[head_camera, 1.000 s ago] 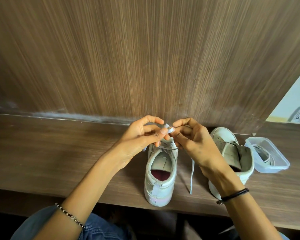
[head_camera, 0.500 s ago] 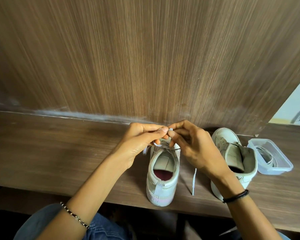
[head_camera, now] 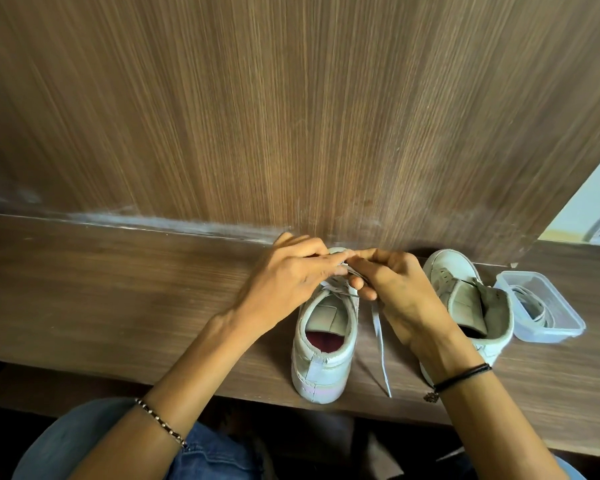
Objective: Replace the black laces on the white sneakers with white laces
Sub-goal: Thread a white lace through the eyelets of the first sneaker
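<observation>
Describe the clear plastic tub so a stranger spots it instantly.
Follow the long brown wooden shelf rightward. Beyond the unlaced white sneaker sits the clear rectangular plastic tub. It alone is see-through, holding a coiled pale lace.

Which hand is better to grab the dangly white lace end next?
Right, probably. The loose end of the white lace hangs just beside the right hand; the left hand is across the sneaker from it.

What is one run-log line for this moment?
step: lacing centre sneaker | left hand: pinches white lace | right hand: pinches white lace | second sneaker: no lace seen | container: coiled lace inside
</observation>
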A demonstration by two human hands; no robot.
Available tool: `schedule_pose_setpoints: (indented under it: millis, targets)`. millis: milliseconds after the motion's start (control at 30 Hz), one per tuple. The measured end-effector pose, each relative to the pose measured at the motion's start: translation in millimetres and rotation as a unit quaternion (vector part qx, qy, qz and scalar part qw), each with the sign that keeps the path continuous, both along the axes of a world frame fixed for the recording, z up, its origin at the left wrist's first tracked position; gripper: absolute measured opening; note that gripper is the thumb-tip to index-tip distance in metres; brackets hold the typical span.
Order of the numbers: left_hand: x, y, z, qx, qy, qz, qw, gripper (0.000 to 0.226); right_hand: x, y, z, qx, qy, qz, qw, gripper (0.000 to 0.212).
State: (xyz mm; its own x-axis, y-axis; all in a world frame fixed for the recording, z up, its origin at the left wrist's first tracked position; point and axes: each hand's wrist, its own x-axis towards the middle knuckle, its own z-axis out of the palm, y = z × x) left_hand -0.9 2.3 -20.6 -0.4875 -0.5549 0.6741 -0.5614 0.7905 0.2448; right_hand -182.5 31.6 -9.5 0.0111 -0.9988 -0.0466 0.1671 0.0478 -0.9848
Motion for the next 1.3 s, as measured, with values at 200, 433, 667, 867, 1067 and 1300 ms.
schedule_pose_setpoints:
  millis: [200, 433, 667, 867, 1067, 1300]
  targets:
    - [-5.7, 2.3, 8.6, 0.157, 0.083, 0.046, 0.983, 0.022, -3.8, -2.4, 6.1, -0.030, -0.033, -0.023, 0.999, 0.012]
    - [-3.9, 8.0, 27.0, 0.543, 0.233, 0.016, 0.806, 0.028, -8.4, 0.7, 5.5, -0.114, -0.003, 0.081, 0.990, 0.028]
    - [0.4, 4.2, 27.9, 0.614, 0.329, 0.017, 0.717, 0.014, -5.4, 4.2, 5.9, -0.178, 0.071, 0.083, 0.978, 0.027]
    - [0.9, 3.2, 24.6, 0.600, 0.323, 0.035, 0.731, 0.025, -5.4, 4.2, 4.2, -0.182, 0.064, 0.035, 0.981, 0.015]
    - [8.1, 0.6, 22.3, 0.580, 0.329, 0.066, 0.742, 0.056, -16.9, 10.7, 12.6, -0.164, 0.035, -0.007, 0.986, 0.009]
    - [14.7, 5.5, 20.4, 0.554, 0.336, 0.063, 0.759, 0.025, -35.5, 16.7, 16.6, -0.158, 0.072, 0.021, 0.985, 0.008]
